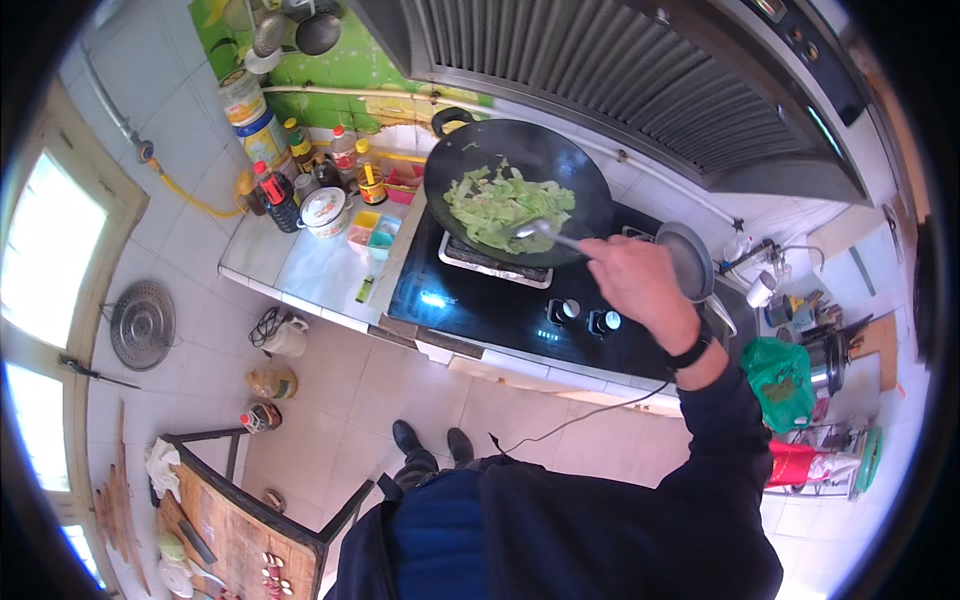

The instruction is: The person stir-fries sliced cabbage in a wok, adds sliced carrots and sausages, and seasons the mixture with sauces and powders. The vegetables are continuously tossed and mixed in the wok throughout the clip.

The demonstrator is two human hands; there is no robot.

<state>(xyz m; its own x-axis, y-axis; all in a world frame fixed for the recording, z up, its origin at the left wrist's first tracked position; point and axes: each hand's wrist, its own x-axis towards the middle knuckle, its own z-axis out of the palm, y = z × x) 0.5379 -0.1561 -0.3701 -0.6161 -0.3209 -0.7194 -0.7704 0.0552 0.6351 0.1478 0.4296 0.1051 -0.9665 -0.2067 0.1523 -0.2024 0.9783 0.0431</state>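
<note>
Chopped leafy greens (510,206) lie in a black wok (525,146) on the near burner of a black glass gas hob (480,300). My right hand (637,285) is closed around the handle of a metal ladle or spoon (534,227), whose bowl rests at the near edge of the greens. A dark band sits on that wrist. My left hand is out of view. On the hob's front, below the wok, are two control knobs (571,308). A small grey pan (686,262) stands to the right, partly behind my hand.
Sauce bottles (276,196), a lidded enamel pot (325,212) and a divided seasoning box (375,234) stand on the left counter. A range hood (570,75) hangs over the hob's back. A green plastic bag (780,382) is at the right, a wooden table (247,544) at lower left.
</note>
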